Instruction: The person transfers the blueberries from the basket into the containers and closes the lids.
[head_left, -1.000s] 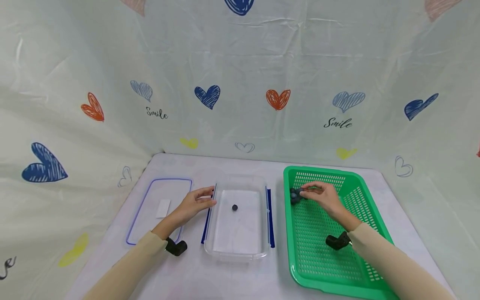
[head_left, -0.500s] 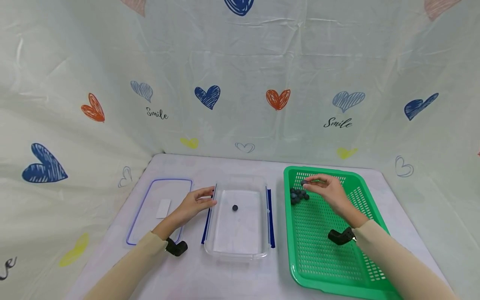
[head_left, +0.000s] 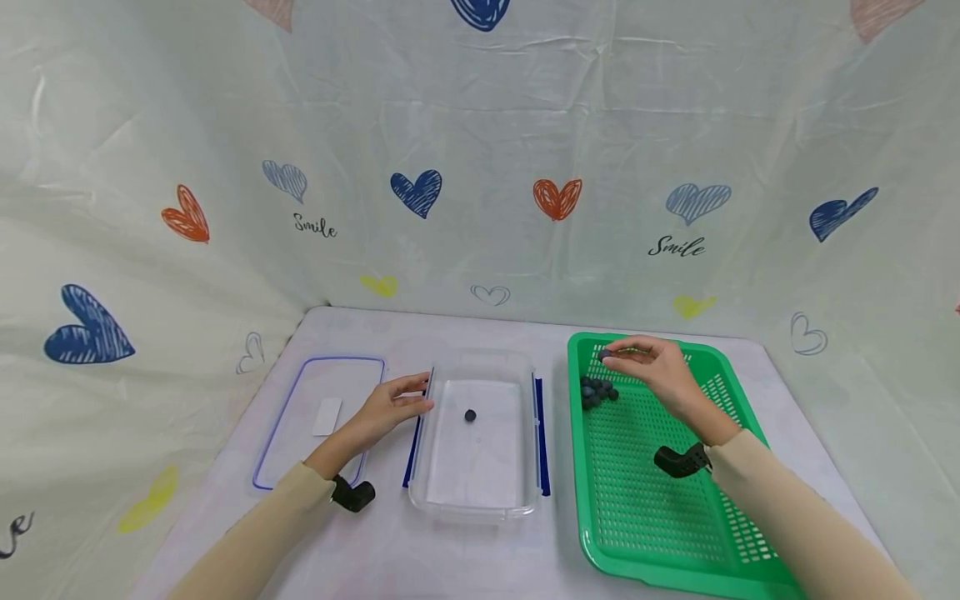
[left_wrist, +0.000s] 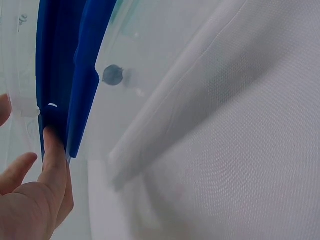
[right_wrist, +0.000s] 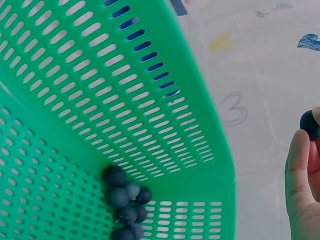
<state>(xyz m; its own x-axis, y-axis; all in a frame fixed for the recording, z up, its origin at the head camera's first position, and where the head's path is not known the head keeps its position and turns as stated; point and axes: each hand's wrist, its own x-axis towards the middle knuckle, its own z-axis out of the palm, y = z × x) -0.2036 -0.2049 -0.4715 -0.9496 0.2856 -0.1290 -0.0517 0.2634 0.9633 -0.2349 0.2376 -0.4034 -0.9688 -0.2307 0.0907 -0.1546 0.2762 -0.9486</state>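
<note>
Right wrist | R hand (right_wrist: pixel 301 192) cut off | pinched berry (right_wrist: pixel 308 126) part. hidden

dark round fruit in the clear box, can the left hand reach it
Probably yes: the left hand is at the clear box, whose open top leaves the fruit uncovered; only the side wall stands between.
</note>
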